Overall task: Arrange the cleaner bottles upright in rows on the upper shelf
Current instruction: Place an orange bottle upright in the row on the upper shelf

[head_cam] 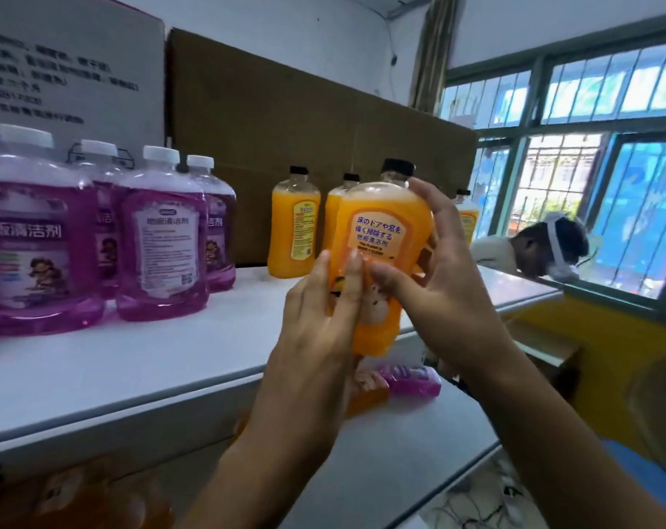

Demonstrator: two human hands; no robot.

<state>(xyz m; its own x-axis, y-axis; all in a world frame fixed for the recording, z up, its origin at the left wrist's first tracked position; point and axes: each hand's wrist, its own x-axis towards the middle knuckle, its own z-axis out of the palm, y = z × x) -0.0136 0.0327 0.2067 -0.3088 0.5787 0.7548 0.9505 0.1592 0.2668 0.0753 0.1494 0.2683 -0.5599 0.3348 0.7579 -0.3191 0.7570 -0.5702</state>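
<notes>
A: What sits nearest the camera?
B: Blurred orange bottles (95,498) lie on the lower shelf (400,452), with a pink bottle (413,379) lying on its side farther in.
A: And the hands?
B: The left hand (320,311) and the right hand (434,273) both grasp one orange cleaner bottle (381,242), held upright above the front edge of the upper shelf (133,360), its black cap up.
A: What stands on that shelf?
B: Purple bottles (160,238) with white caps stand grouped at the left; more orange bottles (293,227) stand upright behind the held one, near a brown cardboard box (285,108); a barred window (591,147) lies beyond
</notes>
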